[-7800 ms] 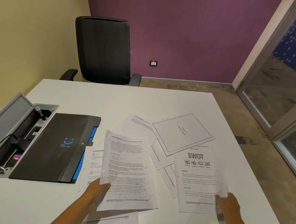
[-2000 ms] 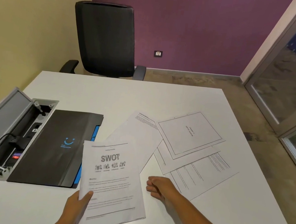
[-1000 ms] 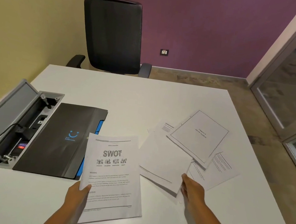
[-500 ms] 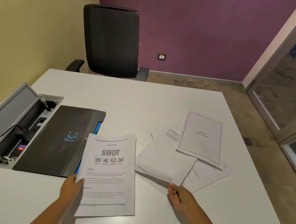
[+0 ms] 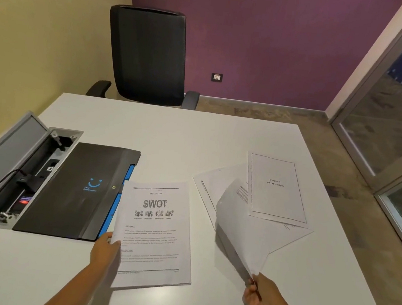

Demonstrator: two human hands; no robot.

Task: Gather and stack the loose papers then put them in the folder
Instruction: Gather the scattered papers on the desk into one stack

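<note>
A stack of papers (image 5: 154, 236) with a "SWOT" page on top lies on the white table (image 5: 171, 137); my left hand (image 5: 104, 251) grips its left edge. My right hand (image 5: 258, 295) pinches the near corner of a loose sheet (image 5: 241, 231) and lifts it off the table, curled. Under and beyond it lie other loose sheets (image 5: 213, 186), topped by a bordered "Chapter 4 SWOT Analysis" page (image 5: 277, 187). The black folder (image 5: 79, 189) with a blue smile logo lies shut at the left, touching the stack's top left corner.
An open grey cable box (image 5: 14, 172) with plugs and wires sits in the table left of the folder. A black office chair (image 5: 148, 55) stands beyond the far edge. A glass door (image 5: 397, 111) is on the right, and the table's right edge drops to floor.
My right hand has pulled back toward me and raised the near sheet by its corner, so it curls up. The stack under my left hand has stayed in place.
</note>
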